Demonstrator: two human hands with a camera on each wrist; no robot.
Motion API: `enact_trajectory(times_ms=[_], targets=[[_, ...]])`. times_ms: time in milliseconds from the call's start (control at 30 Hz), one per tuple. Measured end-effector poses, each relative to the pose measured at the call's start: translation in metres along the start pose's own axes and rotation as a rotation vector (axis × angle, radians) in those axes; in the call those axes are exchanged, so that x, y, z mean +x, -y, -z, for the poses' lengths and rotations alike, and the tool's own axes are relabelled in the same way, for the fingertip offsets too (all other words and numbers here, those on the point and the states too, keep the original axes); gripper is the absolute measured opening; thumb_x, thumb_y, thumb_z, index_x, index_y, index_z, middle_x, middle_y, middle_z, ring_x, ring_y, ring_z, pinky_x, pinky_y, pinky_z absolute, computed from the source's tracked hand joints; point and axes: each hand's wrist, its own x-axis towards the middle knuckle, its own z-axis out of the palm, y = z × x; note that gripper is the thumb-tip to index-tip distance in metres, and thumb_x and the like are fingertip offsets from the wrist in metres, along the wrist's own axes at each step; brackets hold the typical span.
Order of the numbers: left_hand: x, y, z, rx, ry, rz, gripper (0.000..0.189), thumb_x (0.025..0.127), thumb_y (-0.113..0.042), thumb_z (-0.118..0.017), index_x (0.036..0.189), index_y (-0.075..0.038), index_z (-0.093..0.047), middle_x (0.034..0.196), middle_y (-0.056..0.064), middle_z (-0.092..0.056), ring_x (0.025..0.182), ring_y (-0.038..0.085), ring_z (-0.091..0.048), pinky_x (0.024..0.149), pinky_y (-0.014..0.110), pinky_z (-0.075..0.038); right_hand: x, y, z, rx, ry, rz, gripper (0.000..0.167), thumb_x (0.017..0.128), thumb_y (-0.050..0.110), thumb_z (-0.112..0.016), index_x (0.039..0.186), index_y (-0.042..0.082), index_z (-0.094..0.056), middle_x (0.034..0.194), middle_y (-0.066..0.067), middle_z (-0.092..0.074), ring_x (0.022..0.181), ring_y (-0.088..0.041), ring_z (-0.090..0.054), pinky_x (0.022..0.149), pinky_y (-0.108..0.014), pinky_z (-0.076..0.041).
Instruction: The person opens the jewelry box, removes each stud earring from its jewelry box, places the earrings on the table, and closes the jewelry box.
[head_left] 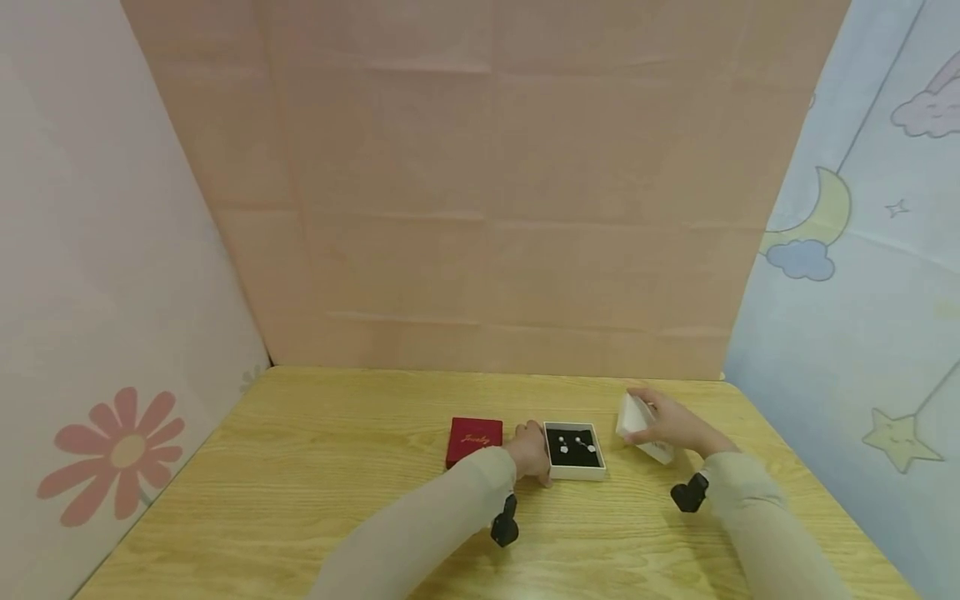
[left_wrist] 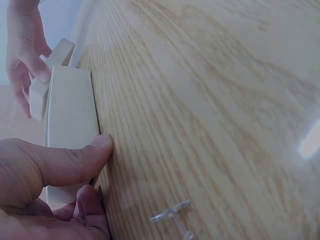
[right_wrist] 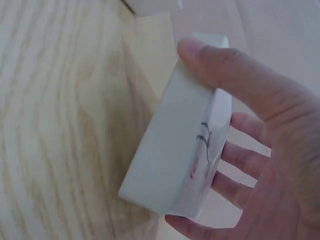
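A white open box (head_left: 577, 474) sits on the table, its black insert bearing a pair of pearl earrings (head_left: 564, 448). My left hand (head_left: 529, 452) holds this box at its left side; in the left wrist view the thumb (left_wrist: 75, 162) lies along the front wall and the fingers curl at the end. To the right, my right hand (head_left: 663, 421) grips a white box lid (head_left: 633, 417), tilted. In the right wrist view the thumb presses one edge and the fingers support the face printed with dark branches and a red mark.
A red box (head_left: 476, 433) with gold "Jewelry" lettering lies left of my left hand, partly behind the sleeve. A small silver piece (left_wrist: 171, 212) with a thin stem shows in the left wrist view. Cloth panels border the wooden table (head_left: 337, 467) at the back and sides.
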Motion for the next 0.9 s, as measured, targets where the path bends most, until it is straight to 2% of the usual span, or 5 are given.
enact_trajectory(times_ms=[100, 300, 567, 900], targets=[[0.0004, 0.0003, 0.0004, 0.0, 0.003, 0.003, 0.073, 0.065, -0.012, -0.09, 0.121, -0.001, -0.044, 0.112, 0.014, -0.047, 0.088, 0.025, -0.049, 0.08, 0.039, -0.051, 0.0001, -0.0002, -0.0038, -0.048, -0.001, -0.023, 0.1, 0.073, 0.035, -0.084, 0.146, -0.007, -0.03, 0.14, -0.034, -0.039, 0.103, -0.034, -0.053, 0.076, -0.04, -0.049], [0.0001, -0.0006, 0.0028, 0.003, 0.018, -0.001, 0.072, 0.066, -0.011, -0.089, 0.121, -0.001, -0.044, 0.111, 0.014, -0.046, 0.089, 0.024, -0.049, 0.08, 0.039, -0.052, -0.0026, 0.0042, -0.005, -0.065, 0.007, -0.034, 0.099, 0.072, 0.031, -0.085, 0.144, -0.01, -0.031, 0.132, -0.032, -0.046, 0.096, -0.029, -0.054, 0.072, -0.038, -0.049], [0.0021, -0.0011, 0.0008, 0.024, 0.011, 0.002, 0.072, 0.065, -0.012, -0.09, 0.12, -0.002, -0.044, 0.111, 0.014, -0.047, 0.089, 0.024, -0.048, 0.078, 0.037, -0.051, -0.0033, 0.0057, -0.0069, -0.094, 0.015, -0.051, 0.099, 0.071, 0.034, -0.085, 0.143, -0.009, -0.033, 0.131, -0.032, -0.048, 0.094, -0.028, -0.053, 0.075, -0.041, -0.049], [0.0026, -0.0011, 0.0003, 0.005, 0.012, 0.016, 0.073, 0.065, -0.011, -0.09, 0.121, -0.002, -0.044, 0.112, 0.014, -0.047, 0.089, 0.025, -0.05, 0.079, 0.039, -0.052, -0.0039, 0.0072, -0.0097, -0.104, 0.058, -0.072, 0.099, 0.069, 0.033, -0.087, 0.142, -0.008, -0.035, 0.124, -0.027, -0.052, 0.087, -0.025, -0.05, 0.067, -0.035, -0.045]])
